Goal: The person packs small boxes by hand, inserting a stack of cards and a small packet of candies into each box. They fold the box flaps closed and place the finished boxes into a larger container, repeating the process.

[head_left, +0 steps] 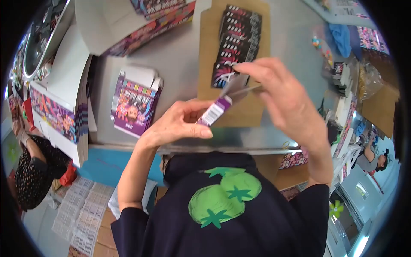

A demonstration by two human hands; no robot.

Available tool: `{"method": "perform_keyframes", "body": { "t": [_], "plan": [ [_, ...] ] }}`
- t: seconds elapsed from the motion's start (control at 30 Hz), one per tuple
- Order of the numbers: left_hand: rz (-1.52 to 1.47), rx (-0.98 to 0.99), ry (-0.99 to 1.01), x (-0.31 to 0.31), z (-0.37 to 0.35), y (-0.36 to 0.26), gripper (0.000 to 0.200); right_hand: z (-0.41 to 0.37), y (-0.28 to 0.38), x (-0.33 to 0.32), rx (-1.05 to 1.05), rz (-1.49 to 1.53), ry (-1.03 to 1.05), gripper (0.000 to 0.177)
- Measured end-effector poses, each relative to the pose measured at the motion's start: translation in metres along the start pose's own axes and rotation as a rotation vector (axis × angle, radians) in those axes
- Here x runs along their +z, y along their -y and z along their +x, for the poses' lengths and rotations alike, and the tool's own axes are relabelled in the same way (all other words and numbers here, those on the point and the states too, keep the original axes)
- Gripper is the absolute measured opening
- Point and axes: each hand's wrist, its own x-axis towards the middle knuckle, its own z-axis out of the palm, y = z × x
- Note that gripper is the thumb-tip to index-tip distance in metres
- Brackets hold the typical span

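My left hand (180, 122) is closed around the lower end of a small purple box (216, 110), its barcode side facing up. The box is tilted, and its open end with grey inner flaps points away to the right. My right hand (284, 96) bends over that open end, index finger and thumb at the flaps; some of the contact is blurred. Beyond the box, an overlapping row of black printed packets (239, 38) lies on a brown cardboard sheet (207, 47). Another purple box (135, 105), printed with a cartoon figure, lies left of my left hand with its top flaps open.
A large printed carton (150, 32) stands at the back left of the metal table (180, 68). Flattened printed cartons (60, 107) stack at the left edge. A blue cloth (340, 38) lies at the far right. Other people are at both sides, one with a patterned sleeve (36, 171).
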Motion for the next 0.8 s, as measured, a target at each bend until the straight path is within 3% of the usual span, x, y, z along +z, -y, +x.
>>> {"method": "perform_keyframes", "body": {
  "t": [0.1, 0.27, 0.37, 0.47, 0.67, 0.73, 0.8],
  "plan": [
    [-0.012, -0.042, -0.013, -0.001, 0.009, -0.015, 0.071, 0.007, -0.005, 0.015, -0.084, 0.105, -0.232, 0.049],
    [0.143, -0.030, -0.020, -0.009, 0.023, -0.036, 0.067, 0.014, -0.024, 0.001, -0.065, 0.114, -0.220, 0.047],
    [0.023, 0.006, -0.028, -0.021, 0.027, -0.042, 0.065, 0.021, -0.025, -0.006, -0.081, 0.095, -0.205, 0.044],
    [0.051, 0.032, -0.066, -0.017, 0.041, -0.043, 0.062, 0.033, -0.020, 0.001, 0.114, 0.400, -0.356, 0.036],
    [-0.082, 0.120, -0.113, -0.019, 0.064, -0.028, 0.060, 0.074, -0.057, -0.018, -0.189, 0.301, -0.254, 0.023],
    [-0.109, 0.267, -0.078, -0.023, 0.064, -0.013, 0.063, 0.094, -0.100, -0.036, 0.117, 0.434, -0.461, 0.022],
    [-0.113, 0.347, -0.066, -0.025, 0.064, -0.012, 0.065, 0.125, -0.175, -0.056, 0.283, 0.046, -0.604, 0.027]
  ]
}}
